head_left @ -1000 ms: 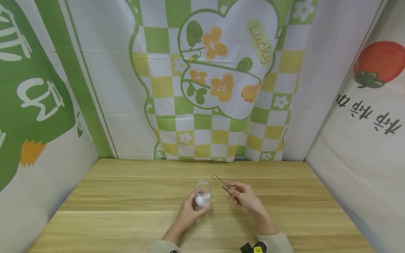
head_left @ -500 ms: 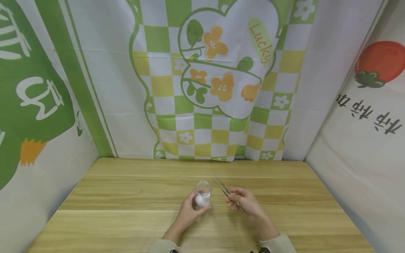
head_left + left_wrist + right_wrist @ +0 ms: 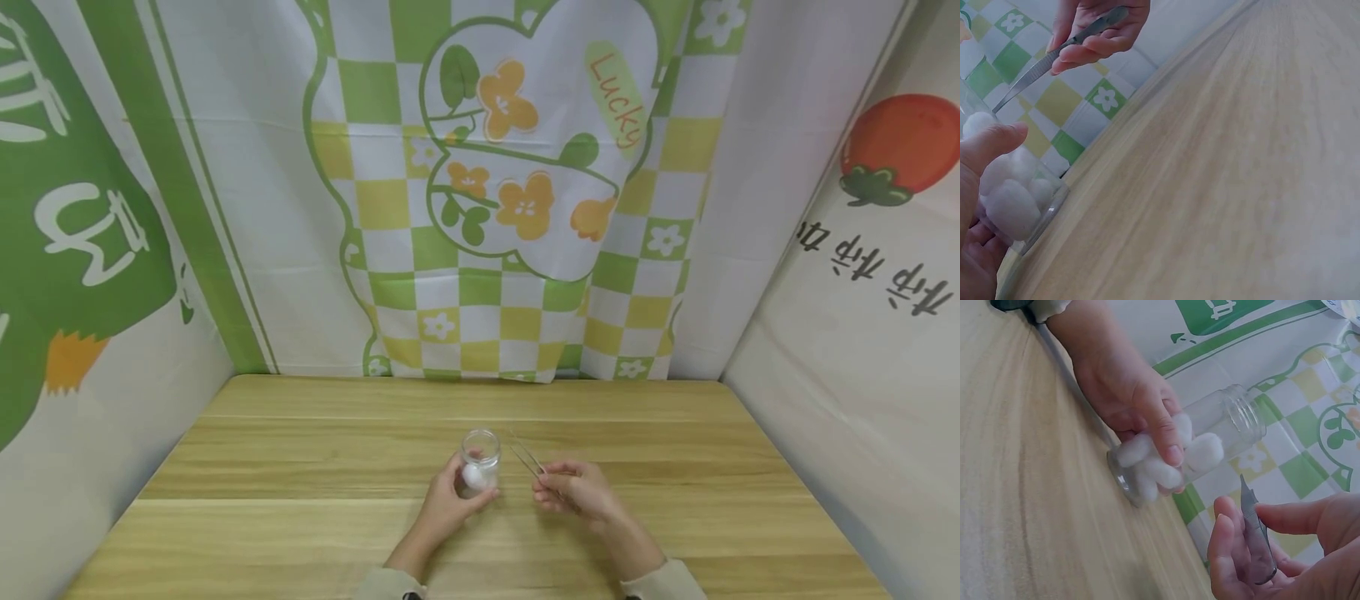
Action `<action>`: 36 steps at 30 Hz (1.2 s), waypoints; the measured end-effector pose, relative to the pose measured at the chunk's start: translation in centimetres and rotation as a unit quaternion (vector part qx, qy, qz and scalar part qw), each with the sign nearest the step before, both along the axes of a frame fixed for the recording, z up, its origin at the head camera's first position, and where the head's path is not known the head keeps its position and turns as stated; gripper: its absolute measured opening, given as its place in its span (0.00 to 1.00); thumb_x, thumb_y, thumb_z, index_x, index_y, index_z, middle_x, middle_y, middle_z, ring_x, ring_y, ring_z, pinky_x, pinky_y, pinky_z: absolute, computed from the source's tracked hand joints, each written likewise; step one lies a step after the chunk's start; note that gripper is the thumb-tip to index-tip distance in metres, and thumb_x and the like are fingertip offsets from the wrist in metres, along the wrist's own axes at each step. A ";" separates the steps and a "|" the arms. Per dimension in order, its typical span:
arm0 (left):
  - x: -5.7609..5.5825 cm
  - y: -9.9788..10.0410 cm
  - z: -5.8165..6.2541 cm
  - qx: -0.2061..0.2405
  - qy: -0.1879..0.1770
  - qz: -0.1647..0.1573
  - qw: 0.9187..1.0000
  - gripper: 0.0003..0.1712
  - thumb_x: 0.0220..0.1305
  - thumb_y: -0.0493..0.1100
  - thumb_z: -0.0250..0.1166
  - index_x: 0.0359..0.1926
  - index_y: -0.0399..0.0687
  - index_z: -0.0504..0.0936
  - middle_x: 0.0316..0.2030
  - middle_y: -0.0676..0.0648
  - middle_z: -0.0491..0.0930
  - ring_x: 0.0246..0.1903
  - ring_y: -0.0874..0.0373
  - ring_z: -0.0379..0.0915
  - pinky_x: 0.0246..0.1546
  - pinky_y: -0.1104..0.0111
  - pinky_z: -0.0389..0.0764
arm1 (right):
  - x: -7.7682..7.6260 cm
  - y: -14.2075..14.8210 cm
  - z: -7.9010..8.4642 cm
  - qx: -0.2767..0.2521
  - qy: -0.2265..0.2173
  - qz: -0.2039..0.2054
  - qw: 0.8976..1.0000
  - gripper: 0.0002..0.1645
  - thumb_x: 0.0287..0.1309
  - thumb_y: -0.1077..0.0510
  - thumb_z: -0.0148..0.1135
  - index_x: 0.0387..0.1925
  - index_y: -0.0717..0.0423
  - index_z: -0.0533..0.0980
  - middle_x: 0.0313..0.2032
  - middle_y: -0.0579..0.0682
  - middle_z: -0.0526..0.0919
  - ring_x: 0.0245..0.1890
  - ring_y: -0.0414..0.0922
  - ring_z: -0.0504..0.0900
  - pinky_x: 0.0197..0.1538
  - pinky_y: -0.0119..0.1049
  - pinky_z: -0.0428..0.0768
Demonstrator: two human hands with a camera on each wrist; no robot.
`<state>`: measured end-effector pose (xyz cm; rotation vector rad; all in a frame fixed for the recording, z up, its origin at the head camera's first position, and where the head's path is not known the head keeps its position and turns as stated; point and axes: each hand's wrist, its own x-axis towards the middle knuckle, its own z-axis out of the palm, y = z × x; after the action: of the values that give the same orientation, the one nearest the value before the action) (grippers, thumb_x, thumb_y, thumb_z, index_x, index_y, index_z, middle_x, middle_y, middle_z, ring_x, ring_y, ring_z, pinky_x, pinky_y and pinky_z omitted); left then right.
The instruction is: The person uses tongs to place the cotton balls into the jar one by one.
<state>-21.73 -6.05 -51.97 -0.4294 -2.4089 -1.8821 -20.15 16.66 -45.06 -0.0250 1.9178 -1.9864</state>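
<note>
A clear, lidless jar (image 3: 481, 450) stands upright on the wooden table, its lower part filled with several white cotton balls (image 3: 1204, 452). My left hand (image 3: 448, 500) grips the jar low down, thumb across the near side and fingers round the far side. To the right of the jar, my right hand (image 3: 581, 493) holds metal tweezers (image 3: 1255, 531) between thumb and fingers. The tweezers' tips point up and toward the jar, apart from it, with nothing between them. In the left wrist view the cotton balls (image 3: 1013, 209) press against the jar wall.
The wooden table (image 3: 315, 450) extends around both hands. Behind it hangs a green and yellow checked cloth (image 3: 480, 317) with flower prints. Printed cloth walls (image 3: 862, 375) close off the left and right sides.
My right hand has moved slightly nearer to me with the tweezers, and its wrist has turned a little. My left hand and the jar have stayed in place.
</note>
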 end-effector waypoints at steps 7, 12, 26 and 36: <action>-0.1 0.1 -0.2 -0.007 0.001 0.003 1.000 0.34 0.52 0.44 0.74 0.59 0.46 0.70 0.58 0.34 0.76 0.57 0.40 0.74 0.59 0.47 0.76 | 0.1 0.2 -0.5 0.008 -0.021 0.004 1.000 0.24 0.60 0.61 0.61 0.53 0.74 0.68 0.29 0.43 0.88 0.30 0.35 0.86 0.35 0.25 0.84; -0.1 0.1 -0.1 -0.008 0.004 0.003 1.000 0.35 0.52 0.44 0.74 0.60 0.45 0.70 0.58 0.34 0.76 0.57 0.39 0.74 0.60 0.46 0.75 | 0.3 0.4 -0.7 0.011 -0.025 0.007 1.000 0.23 0.60 0.60 0.61 0.52 0.71 0.70 0.32 0.44 0.89 0.32 0.36 0.87 0.37 0.27 0.85; 0.0 0.1 0.0 -0.011 0.000 0.006 1.000 0.34 0.52 0.43 0.74 0.59 0.46 0.70 0.57 0.34 0.77 0.57 0.39 0.74 0.59 0.46 0.75 | 1.2 -0.5 -1.7 -0.006 -0.039 -0.021 0.999 0.25 0.59 0.65 0.61 0.52 0.78 0.66 0.28 0.47 0.83 0.29 0.37 0.84 0.38 0.28 0.86; 0.0 0.1 -0.2 -0.010 0.007 0.007 1.000 0.34 0.51 0.43 0.74 0.59 0.45 0.70 0.57 0.34 0.77 0.56 0.40 0.74 0.59 0.48 0.75 | 1.1 -0.1 -2.7 0.057 -0.032 -0.042 0.997 0.18 0.57 0.61 0.64 0.46 0.71 0.75 0.29 0.46 0.87 0.29 0.38 0.84 0.38 0.35 0.87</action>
<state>-21.75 -5.92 -52.13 -0.4244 -2.4170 -1.8461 -19.04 16.58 -47.79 0.1507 2.0176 -1.9023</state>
